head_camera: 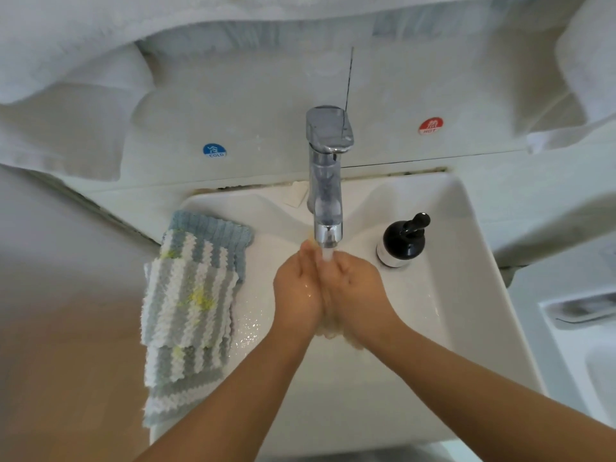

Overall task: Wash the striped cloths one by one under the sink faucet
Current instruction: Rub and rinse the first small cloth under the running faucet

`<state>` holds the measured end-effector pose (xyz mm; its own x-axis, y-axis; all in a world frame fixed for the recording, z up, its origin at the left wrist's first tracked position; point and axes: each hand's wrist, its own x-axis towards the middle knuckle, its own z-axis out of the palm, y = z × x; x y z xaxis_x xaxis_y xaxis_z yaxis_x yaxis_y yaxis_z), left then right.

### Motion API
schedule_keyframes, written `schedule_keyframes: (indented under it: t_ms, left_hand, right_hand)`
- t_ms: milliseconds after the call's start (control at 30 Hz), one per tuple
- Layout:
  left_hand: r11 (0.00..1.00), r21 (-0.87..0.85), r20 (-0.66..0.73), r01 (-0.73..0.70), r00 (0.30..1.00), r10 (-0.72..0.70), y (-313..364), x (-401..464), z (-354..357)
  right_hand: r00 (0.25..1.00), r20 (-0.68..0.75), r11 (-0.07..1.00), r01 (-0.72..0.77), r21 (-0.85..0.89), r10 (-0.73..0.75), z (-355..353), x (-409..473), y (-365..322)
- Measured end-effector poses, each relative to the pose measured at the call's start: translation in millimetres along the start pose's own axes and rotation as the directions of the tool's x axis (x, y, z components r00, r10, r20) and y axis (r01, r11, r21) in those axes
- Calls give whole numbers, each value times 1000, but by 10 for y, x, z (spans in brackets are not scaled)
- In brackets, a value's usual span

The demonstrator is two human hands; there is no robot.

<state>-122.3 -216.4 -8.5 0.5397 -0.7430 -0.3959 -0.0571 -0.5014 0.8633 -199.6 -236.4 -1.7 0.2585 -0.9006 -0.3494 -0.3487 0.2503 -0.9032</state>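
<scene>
Water runs from the chrome faucet (326,181) into the white sink (466,295). Under the stream, my left hand (296,291) and my right hand (356,288) are pressed together around a wet, pale cloth (333,331). Only its fuzzy lower edge shows beneath my palms. A stack of several blue, grey and white striped cloths (190,308) with yellow stains hangs over the sink's left rim, to the left of my hands.
A black pump soap bottle (403,241) stands on the sink's right ledge near the faucet. White towels (66,95) hang at the back left and right. Cold and hot stickers mark the wall. A tray (586,311) sits at the far right.
</scene>
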Motion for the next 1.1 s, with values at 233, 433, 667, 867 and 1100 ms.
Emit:
schedule_keyframes:
  t_ms: [233, 433, 667, 867, 1100]
  left_hand:
    - [997, -58, -50, 49, 997, -52, 11, -21, 8]
    - [987, -57, 115, 150, 983, -143, 71, -113, 50]
    - [989, -142, 28, 49, 999, -46, -63, -33, -210]
    - [991, -129, 123, -34, 991, 50, -89, -12, -356]
    - [949, -310, 385, 59, 920, 69, -167, -31, -484]
  right_hand:
    - [999, -2, 997, 53, -57, -53, 1, -72, 45]
    - [997, -73, 994, 26, -102, -33, -101, 123, 32]
    - [998, -39, 984, -41, 171, 48, -160, -191, 89]
    - [983, -96, 955, -127, 267, 157, -242, -65, 117]
    - [982, -111, 954, -115, 278, 151, -340, -59, 116]
